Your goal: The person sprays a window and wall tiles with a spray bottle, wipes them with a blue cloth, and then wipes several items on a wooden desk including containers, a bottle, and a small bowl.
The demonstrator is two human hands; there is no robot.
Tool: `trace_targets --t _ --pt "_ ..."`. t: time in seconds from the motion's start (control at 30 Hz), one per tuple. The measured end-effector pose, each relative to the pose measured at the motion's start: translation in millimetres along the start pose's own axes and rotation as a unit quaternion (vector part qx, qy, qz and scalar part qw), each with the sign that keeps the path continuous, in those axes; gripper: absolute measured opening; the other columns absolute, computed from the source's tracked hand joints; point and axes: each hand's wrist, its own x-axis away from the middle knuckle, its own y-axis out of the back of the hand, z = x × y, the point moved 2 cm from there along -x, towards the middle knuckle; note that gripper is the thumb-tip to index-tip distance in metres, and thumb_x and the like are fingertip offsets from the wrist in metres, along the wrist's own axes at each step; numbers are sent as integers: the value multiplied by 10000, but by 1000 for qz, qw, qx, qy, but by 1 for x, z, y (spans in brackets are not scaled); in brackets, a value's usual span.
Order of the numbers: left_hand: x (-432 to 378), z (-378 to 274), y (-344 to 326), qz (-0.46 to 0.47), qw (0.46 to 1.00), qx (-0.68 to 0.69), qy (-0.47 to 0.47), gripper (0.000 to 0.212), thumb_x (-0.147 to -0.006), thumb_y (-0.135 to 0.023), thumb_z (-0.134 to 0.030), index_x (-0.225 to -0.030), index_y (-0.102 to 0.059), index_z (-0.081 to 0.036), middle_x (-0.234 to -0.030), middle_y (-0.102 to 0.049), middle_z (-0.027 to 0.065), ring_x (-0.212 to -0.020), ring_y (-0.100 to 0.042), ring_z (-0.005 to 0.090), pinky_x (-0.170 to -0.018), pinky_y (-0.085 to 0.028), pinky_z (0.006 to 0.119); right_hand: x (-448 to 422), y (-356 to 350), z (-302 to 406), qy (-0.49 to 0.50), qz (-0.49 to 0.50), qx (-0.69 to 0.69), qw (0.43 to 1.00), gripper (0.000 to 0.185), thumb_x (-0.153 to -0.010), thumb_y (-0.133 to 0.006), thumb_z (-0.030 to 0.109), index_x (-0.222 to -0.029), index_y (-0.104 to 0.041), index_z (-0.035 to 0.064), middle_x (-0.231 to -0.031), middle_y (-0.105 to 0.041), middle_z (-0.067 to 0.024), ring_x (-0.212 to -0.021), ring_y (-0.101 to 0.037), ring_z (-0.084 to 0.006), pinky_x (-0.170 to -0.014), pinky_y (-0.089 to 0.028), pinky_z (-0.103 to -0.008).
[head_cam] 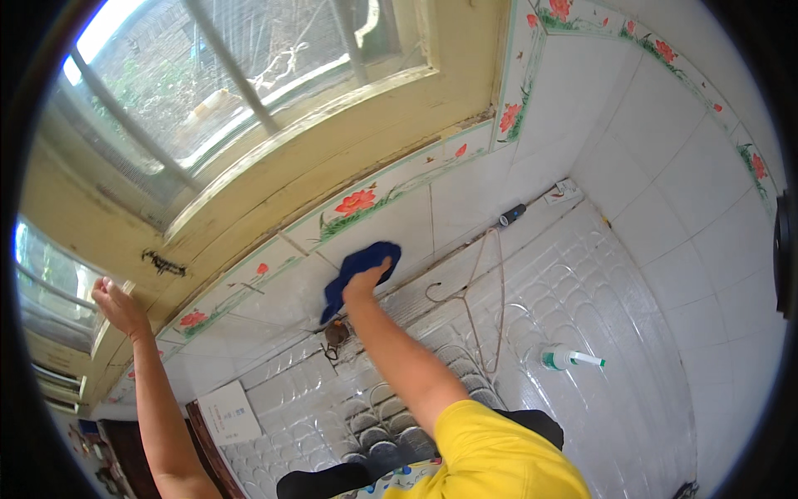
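Note:
My right hand [369,280] presses a dark blue cloth [346,274] flat against the white wall tiles, just below a border of flowered tiles [356,203]. At the far left my left hand [118,305] rests at the yellow wooden window frame [249,206], its fingers curled by a lower pane; whether they grip the frame I cannot tell. Below the cloth, a small brown round object [336,334] with a dark loop lies at the foot of the wall. A spray bottle [555,357] with a white and green nozzle lies on the shiny, padded-looking covering to the right.
A wire clothes hanger [464,292] lies on the covering [598,299]. Near the wall's foot are a small black cylinder [512,215] and a white card [562,191]. A white printed box or board [229,413] is at lower left. Tiled wall [698,206] bounds the right side; window bars [230,62] are above.

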Motion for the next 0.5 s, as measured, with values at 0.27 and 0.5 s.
trace_targets --t 0.27,0.5 --pt "13 -19 5 7 976 -78 -205 208 -850 -362 -214 -874 -470 -38 -800 -503 128 -771 -477 303 -698 -375 381 -129 -73 156 51 112 17 992 589 -837 -414 500 -1234 -401 66 -1199 -431 -66 -1077 -391 -212 -973 -262 -334" --pt "13 -18 7 3 976 -66 -208 204 -839 -379 -207 -875 -472 -30 -801 -504 135 -767 -479 314 -702 -377 382 46 -55 40 620 248 518 534 500 -834 -392 157 -1257 -289 -88 -1366 -245 -169 -1252 -227 -338 -1053 -109 -416"
